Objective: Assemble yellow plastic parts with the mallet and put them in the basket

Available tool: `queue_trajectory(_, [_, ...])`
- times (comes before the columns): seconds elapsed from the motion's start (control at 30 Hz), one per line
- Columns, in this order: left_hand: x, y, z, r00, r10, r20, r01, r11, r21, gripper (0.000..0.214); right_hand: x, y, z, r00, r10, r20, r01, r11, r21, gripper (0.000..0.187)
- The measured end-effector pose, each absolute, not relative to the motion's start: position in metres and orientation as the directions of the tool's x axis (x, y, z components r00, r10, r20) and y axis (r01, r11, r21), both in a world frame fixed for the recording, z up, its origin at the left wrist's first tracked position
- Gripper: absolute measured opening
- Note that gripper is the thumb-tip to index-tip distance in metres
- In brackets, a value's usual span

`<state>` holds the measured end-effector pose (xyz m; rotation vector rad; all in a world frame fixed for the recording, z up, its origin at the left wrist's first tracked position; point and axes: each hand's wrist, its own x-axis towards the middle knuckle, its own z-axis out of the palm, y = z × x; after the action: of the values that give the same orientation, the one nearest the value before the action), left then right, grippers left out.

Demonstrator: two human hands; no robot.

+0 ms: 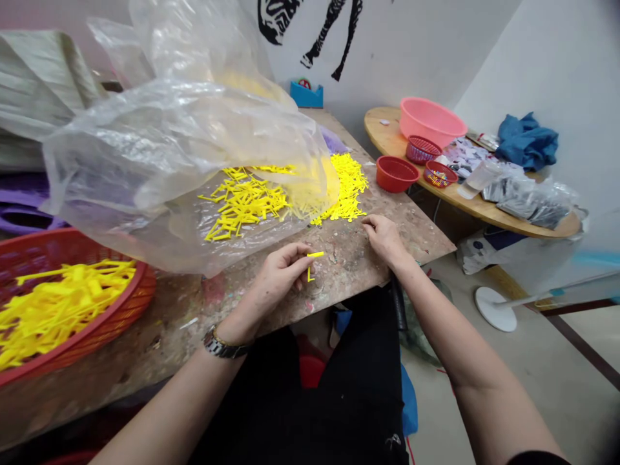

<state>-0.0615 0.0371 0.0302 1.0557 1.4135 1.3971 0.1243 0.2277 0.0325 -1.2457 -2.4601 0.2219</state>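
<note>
Over table (pixel 346 268), left hand (pixel 283 268) closed, pinching yellow piece (pixel 316 254)

Zebra picture (pixel 328 26) on pale wall (pixel 411 58)

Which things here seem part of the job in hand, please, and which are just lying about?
Seemingly in the job:
yellow plastic in the left hand
yellow pile near the right hand
red basket of yellow pieces
clear plastic bag

Apparently lying about:
pink basin
blue bundle

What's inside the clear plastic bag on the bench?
A loose heap of yellow pieces shows at the mouth of the clear plastic bag. Yellow tints its film farther back, but folds and haze hide what lies there. The heap's underside is covered too.
</note>
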Motion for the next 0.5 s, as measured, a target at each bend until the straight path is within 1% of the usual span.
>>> queue_trajectory(0.07, [-0.062,0.037,0.030,-0.283,0.959,-0.032,-0.022,0.027,0.999,0.035,0.118,0.237,0.032,-0.537,0.814,0.220,0.776,0.580,-0.250,0.029])
queue_trajectory(0.3, [-0.064,0.035,0.026,-0.271,0.960,-0.064,-0.031,0.058,0.998,0.035,0.096,0.259,0.028,-0.508,0.847,0.156,0.830,0.529,-0.173,0.031])
queue_trajectory(0.5, [-0.064,0.033,0.024,-0.257,0.963,-0.074,-0.051,0.063,0.997,0.035,0.085,0.269,0.021,-0.482,0.869,0.108,0.862,0.493,-0.120,0.027])
